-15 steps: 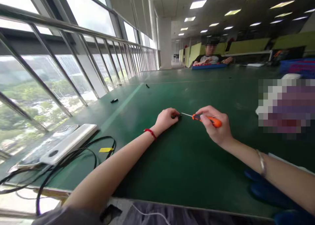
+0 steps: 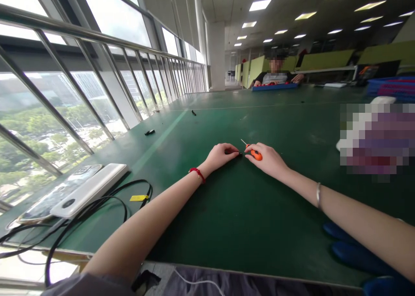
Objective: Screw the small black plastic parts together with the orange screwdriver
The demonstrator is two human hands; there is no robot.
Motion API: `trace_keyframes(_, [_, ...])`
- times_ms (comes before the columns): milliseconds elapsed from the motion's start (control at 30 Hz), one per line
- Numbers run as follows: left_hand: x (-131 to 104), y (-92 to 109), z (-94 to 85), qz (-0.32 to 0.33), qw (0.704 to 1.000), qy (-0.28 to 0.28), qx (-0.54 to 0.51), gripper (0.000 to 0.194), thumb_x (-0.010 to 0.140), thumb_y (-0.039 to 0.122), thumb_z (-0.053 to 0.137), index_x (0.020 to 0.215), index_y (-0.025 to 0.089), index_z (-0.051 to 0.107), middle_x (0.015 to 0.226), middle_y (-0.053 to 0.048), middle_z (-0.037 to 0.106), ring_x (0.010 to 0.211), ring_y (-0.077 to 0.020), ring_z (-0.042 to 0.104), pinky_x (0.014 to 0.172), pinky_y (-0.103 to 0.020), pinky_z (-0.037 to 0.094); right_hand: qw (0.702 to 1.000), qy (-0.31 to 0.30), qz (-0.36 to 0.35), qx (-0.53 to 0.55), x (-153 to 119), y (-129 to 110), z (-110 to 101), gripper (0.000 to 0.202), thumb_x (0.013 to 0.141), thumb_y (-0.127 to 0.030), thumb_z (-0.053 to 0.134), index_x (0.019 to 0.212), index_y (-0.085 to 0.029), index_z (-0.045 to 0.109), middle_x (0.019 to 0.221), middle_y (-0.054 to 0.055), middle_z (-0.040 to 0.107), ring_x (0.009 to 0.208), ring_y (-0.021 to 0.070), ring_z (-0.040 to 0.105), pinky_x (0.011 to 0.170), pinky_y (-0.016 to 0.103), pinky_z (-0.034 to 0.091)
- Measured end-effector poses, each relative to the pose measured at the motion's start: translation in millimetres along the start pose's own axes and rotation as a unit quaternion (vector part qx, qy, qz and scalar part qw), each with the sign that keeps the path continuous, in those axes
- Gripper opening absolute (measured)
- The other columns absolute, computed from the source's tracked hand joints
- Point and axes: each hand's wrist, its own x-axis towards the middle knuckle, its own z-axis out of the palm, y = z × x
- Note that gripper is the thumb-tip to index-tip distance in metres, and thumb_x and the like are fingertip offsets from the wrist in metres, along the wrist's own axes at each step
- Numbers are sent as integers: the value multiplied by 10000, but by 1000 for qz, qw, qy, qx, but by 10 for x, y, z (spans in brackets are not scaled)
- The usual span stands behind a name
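My left hand (image 2: 221, 155) rests on the green table, its fingers closed around a small black part (image 2: 239, 154) that mostly hides behind the fingertips. Just right of it, my right hand (image 2: 266, 158) grips a screwdriver (image 2: 256, 155) with an orange and black handle. The thin metal shaft points up and to the left, away from the black part. My right thumb and fingertips come close to the part's right end; whether they touch it I cannot tell.
A white power bank (image 2: 90, 190), a phone (image 2: 61, 192) and black cables (image 2: 125, 186) lie at the left edge. Two small black pieces (image 2: 149, 132) (image 2: 193, 112) sit farther back. Across the table (image 2: 207, 218) a person (image 2: 275, 76) sits behind a blue tray (image 2: 275, 87).
My right hand has moved left toward my left hand. The screwdriver has swung from pointing at the black part to slanting up and away, tucked in the hand.
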Motion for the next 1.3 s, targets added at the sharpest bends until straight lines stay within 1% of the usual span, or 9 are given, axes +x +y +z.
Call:
trace_keyframes(100, [-2,15,4,-6,1000,12,7,222,787,320,622,880,145,723,889,-51,723,811,-161,637,748,-256,490,1000,-8,-2,-23,-16,-8,15,184,835,-272,574,995,-227,653,958,51,635,781,196,617,638,292,455])
trace_keyframes(167, [-2,25,1,-4,1000,11,10,203,786,307,623,860,145,721,863,-47,720,797,-158,631,732,-252,485,999,-13,-1,-35,-14,-18,15,190,832,-271,581,1000,-224,657,952,55,636,775,201,617,625,293,451])
trace_keyframes(333, [-2,33,-1,6,999,14,41,185,806,303,604,825,161,722,840,-30,709,771,-146,614,709,-246,470,999,-25,-9,-46,-4,-20,16,215,829,-275,594,1029,-225,656,953,51,636,795,198,621,644,288,457])
trace_keyframes(433, [-16,45,10,23,996,20,81,196,819,321,591,826,176,723,845,-25,698,757,-142,602,683,-244,460,998,-29,-12,-52,-3,-10,13,218,832,-280,590,1033,-229,656,953,48,634,788,194,620,647,288,457])
trace_keyframes(567, [-47,75,20,50,993,10,109,206,817,344,588,847,192,723,843,-20,687,755,-141,602,657,-237,459,997,-34,-16,-60,-2,-5,8,216,830,-281,588,1027,-230,660,926,44,624,781,195,611,670,296,452])
trace_keyframes(833, [-54,92,15,62,993,7,99,178,790,318,608,856,195,718,840,-14,677,745,-132,600,657,-228,466,996,-36,-27,-70,-1,-8,10,181,827,-274,593,990,-236,662,914,36,625,772,187,604,657,287,431])
trace_keyframes(933, [-52,89,14,60,994,5,89,173,784,313,614,854,193,718,846,-15,682,753,-131,605,667,-224,469,996,-33,-33,-70,-3,-8,11,166,830,-264,589,977,-240,661,929,32,631,775,183,603,667,285,434])
trace_keyframes(1133, [-51,77,13,49,998,10,49,176,771,315,626,833,178,717,844,-20,692,757,-134,615,669,-221,473,996,-27,-42,-68,-19,-27,1,162,838,-263,572,973,-235,656,925,34,623,751,174,595,632,273,437])
trace_keyframes(1300, [-59,97,6,50,997,17,53,174,781,313,624,829,177,723,853,-26,686,751,-131,611,669,-224,472,996,-22,-47,-71,-28,-35,-1,168,837,-267,562,975,-246,656,922,36,622,739,173,591,611,272,430])
